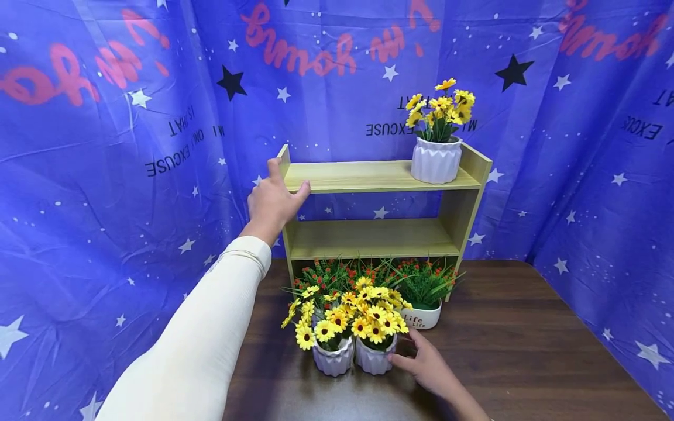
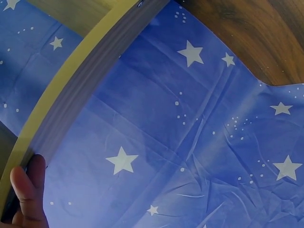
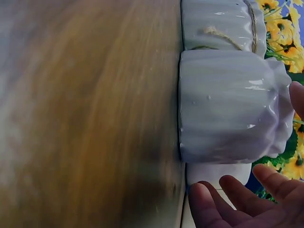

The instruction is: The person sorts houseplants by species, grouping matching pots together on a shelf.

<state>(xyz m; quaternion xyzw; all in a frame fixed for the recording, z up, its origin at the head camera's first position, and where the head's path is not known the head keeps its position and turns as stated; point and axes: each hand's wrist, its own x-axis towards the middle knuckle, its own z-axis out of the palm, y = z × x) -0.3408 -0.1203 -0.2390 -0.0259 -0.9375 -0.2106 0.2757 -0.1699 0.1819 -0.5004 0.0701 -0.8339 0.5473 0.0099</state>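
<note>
At the upper left of the wooden shelf (image 1: 368,234), my left hand (image 1: 276,199) grips the side panel, its thumb at the top board. Its fingers (image 2: 28,185) wrap the panel's edge in the left wrist view. My right hand (image 1: 429,365) is beside the right one of two front white pots (image 1: 374,358) of yellow daisies. Thumb near the rim and fingers spread, it has a gap between fingers and pot in the right wrist view. Left of that pot stands the other daisy pot (image 1: 333,356). A third daisy pot (image 1: 437,161) sits at the top board's right end.
Behind the front pots are red-flowered grassy plants (image 1: 323,275), with a white "Life" planter (image 1: 421,316) at the right. They stand before the shelf's bottom level. A dark wooden table (image 1: 526,345) lies beneath, with a blue starry cloth (image 1: 174,245) around it.
</note>
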